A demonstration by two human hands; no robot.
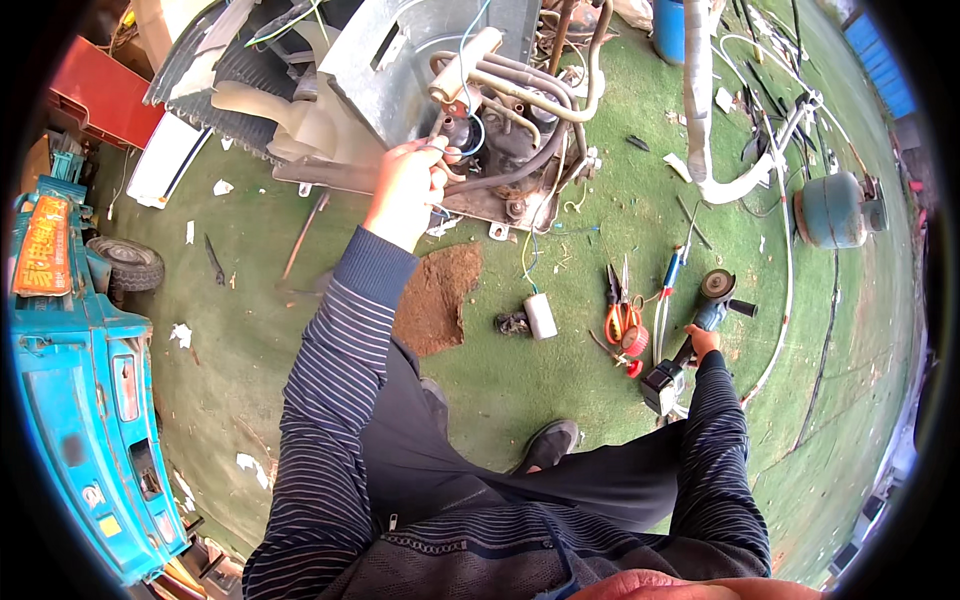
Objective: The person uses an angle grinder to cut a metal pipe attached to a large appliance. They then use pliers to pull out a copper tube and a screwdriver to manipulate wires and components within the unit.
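Note:
My left hand (408,185) is closed at the edge of an opened outdoor air-conditioner unit (510,150), beside its compressor and bent pipes (535,100). A thin blue wire (480,125) loops down to the fingers, and a short copper-coloured tube lies close by; which of them the fingers grip is hidden. On the right, my right hand (704,341) is wrapped round the body of a cordless angle grinder (711,315). Its cutting disc (716,284) points away from me, its side handle sticks out to the right, and its battery (662,386) is nearest me.
Orange-handled pliers (613,315), a red gauge (635,341) and a torch-like tool with hoses (671,270) lie left of the grinder. A white capacitor (540,316) rests before the unit. A teal gas cylinder (832,211) lies far right; a blue truck (90,400) stands left.

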